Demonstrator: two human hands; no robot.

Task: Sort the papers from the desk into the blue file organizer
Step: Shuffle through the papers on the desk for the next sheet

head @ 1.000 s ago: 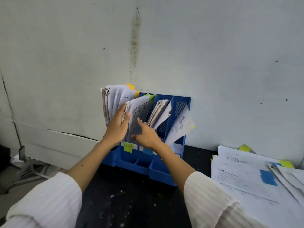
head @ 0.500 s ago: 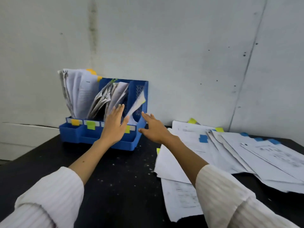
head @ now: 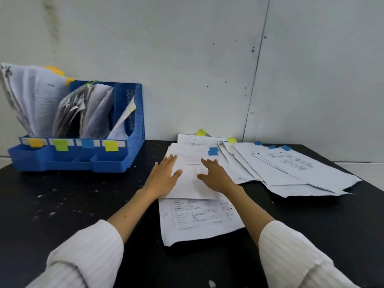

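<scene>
A loose stack of printed papers [head: 193, 163] is spread on the black desk [head: 72, 204], to the right of the blue file organizer [head: 128, 150], which stands against the wall with its slots packed with sheets. The left hand [head: 164, 177] is laid flat at the stack's left edge, fingers straight. The right hand [head: 214, 175] is spread palm-down on the top sheet, gripping nothing. Both forearms are extended forward from white ribbed sleeves [head: 83, 252].

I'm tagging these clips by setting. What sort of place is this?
Probably an office or study desk: a blue file organizer stuffed with papers, loose printed sheets with sticky tabs, and a black desk against a plain wall.
</scene>
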